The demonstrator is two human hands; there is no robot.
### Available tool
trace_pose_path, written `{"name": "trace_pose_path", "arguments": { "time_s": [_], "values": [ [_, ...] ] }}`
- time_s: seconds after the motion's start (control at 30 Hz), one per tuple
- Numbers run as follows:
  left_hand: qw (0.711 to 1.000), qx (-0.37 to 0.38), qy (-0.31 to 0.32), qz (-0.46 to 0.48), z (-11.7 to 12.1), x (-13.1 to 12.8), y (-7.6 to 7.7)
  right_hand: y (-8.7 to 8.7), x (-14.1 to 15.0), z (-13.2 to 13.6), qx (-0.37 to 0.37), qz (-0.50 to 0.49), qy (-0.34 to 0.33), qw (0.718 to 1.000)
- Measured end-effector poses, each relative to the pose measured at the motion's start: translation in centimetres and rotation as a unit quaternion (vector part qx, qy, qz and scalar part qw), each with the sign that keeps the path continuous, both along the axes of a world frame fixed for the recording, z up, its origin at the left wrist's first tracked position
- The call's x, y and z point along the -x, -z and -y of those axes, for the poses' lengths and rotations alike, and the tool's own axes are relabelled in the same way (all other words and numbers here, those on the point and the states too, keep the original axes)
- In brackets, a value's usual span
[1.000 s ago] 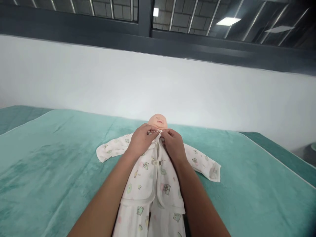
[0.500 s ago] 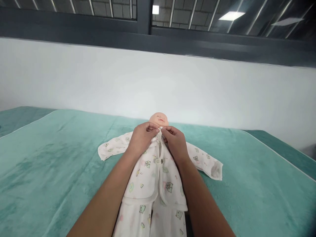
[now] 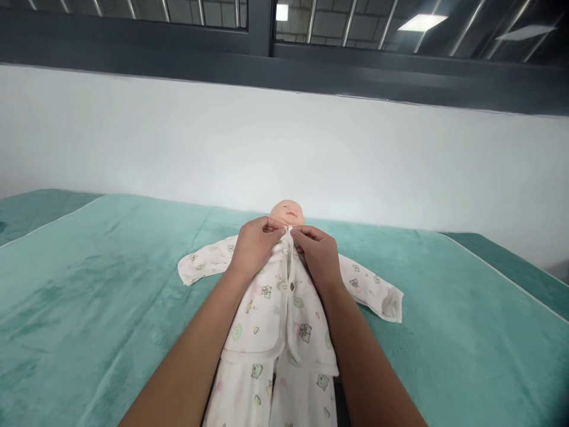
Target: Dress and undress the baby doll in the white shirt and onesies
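Note:
A baby doll point(image 3: 287, 211) lies on its back on a teal blanket point(image 3: 89, 284), head away from me. It wears a white printed jacket point(image 3: 271, 308) with small animal figures and matching trousers. My left hand point(image 3: 255, 244) pinches the left edge of the jacket's collar just under the doll's chin. My right hand point(image 3: 317, 254) pinches the right edge of the same collar. The two sets of fingertips meet at the top of the front opening. One round button point(image 3: 292, 287) shows lower on the front. Both sleeves lie spread flat to the sides.
The blanket covers a wide padded surface that ends at a white wall point(image 3: 284, 148) behind the doll. A dark window frame point(image 3: 284, 56) runs above the wall. The surface's right edge point(image 3: 511, 279) slopes down toward me.
Both hands stay pinched at the collar; the fingers have shifted slightly closer together. The view has tilted a little, so the doll sits a bit higher in the picture.

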State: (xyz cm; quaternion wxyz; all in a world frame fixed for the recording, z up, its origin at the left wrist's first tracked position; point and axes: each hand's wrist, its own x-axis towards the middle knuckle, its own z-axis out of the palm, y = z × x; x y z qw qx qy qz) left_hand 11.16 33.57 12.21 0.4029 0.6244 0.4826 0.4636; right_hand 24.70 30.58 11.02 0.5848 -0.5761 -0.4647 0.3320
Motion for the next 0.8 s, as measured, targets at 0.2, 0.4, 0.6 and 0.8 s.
{"name": "trace_pose_path", "arguments": {
  "time_s": [0.2,0.4,0.6,0.8],
  "values": [
    [0.999,-0.023,0.029,0.009,-0.2,0.2,0.3,0.0,0.1,-0.1,-0.021,0.037,-0.023,0.999],
    [0.996,0.013,0.063,0.061,-0.1,0.2,0.2,-0.2,0.4,0.1,-0.073,0.123,-0.051,0.988],
    [0.986,0.085,0.091,0.108,0.2,0.4,-0.3,0.2,0.4,1.5,-0.068,0.190,-0.091,0.975],
    [0.999,0.004,0.040,-0.013,-0.1,0.1,0.2,1.3,0.2,2.6,-0.067,0.083,-0.060,0.992]
  ]
}}
